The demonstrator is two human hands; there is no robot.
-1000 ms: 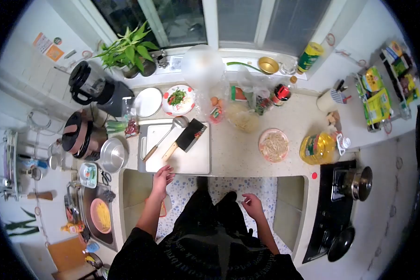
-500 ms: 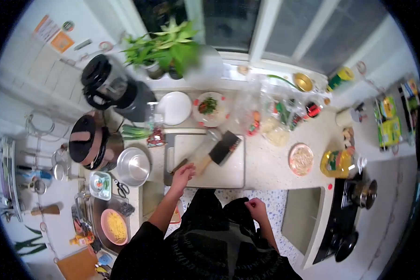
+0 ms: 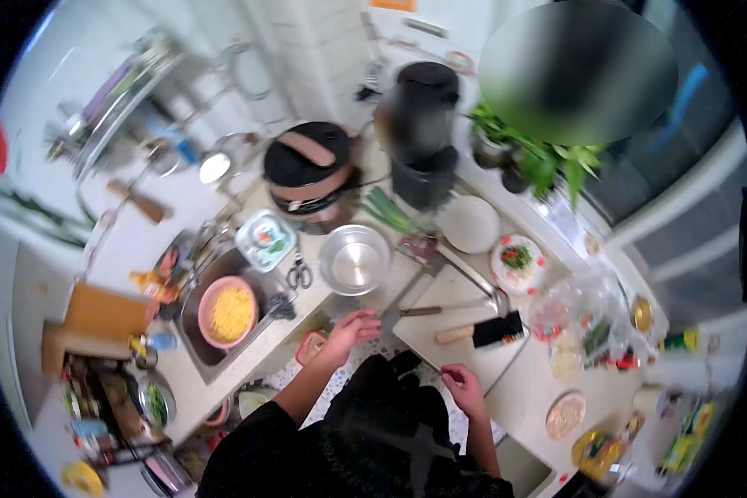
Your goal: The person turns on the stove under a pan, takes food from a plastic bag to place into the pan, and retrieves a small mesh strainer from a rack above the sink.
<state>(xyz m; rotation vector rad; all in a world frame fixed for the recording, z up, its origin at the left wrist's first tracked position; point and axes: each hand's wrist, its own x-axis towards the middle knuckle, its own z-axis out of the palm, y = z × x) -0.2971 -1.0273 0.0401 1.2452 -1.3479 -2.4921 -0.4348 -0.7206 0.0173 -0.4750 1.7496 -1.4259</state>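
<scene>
In the head view, the left hand (image 3: 355, 330) is in the air with its fingers loosely spread, nothing visible in it. The right hand (image 3: 465, 388) has its fingers partly curled beside the near edge of a white cutting board (image 3: 444, 290); whether they touch that edge or pinch anything, I cannot tell.

From the right hand, a cleaver (image 3: 498, 329) lies on the board at about 1 o'clock, its dark blade toward 3 o'clock and its pale handle toward 9. It looks stiff and blade-heavy, so the best hold is probably well up the handle, close to the blade and clear of the edge; a wet grip could slip. A long ladle (image 3: 421, 312) lies just beyond it, handle at 11 o'clock; it should be light but weighted toward its metal head, so mid-shaft would balance better than the end.

From the left hand, a metal bowl (image 3: 354, 257) stands on the surface (image 3: 519, 390) at 12 o'clock. It looks thin-walled, light and smooth, easiest pinched at the rim or held with both hands around its sides. Scissors (image 3: 300, 272) lie between 10 and 11 o'clock, best lifted by their dark loops.
</scene>
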